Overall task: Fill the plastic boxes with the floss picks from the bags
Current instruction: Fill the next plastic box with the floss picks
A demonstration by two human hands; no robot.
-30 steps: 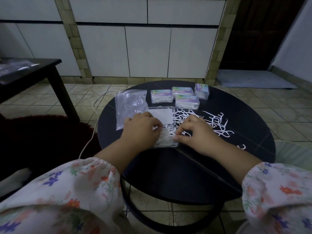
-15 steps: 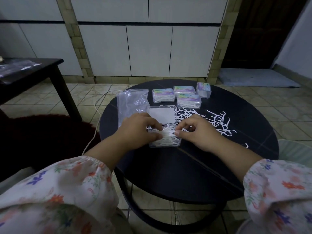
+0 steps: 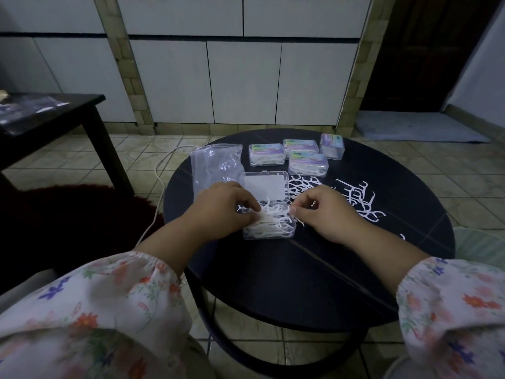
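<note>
Round counter (image 3: pixel 314 283), dark, smooth, faintly veined, on a curved black frame. Open plastic box (image 3: pixel 269 224), clear, rectangular with rounded corners, lies at centre, its hinged lid (image 3: pixel 264 188) laid flat on the far side; inside, a tangled heap of white floss picks (image 3: pixel 270 220), thin and hooked. Left hand (image 3: pixel 221 207) rests on the box's left edge, its grip closed in a pinch on picks in the heap. Right hand (image 3: pixel 325 212) sits at the box's right edge, fingers curled, thumb and forefinger pinching a pick at the rim. Loose floss picks (image 3: pixel 355 198) lie scattered to the right and far side of the box. Plastic bag (image 3: pixel 217 168), clear, crinkled, lies flat at far left, overhanging the counter's edge. Four closed filled boxes (image 3: pixel 296 157), labelled, are clustered at the far edge, one standing on end. Near half of the counter is bare dark surface. Sleeves (image 3: pixel 95 310) are floral, gathered at the cuff.
</note>
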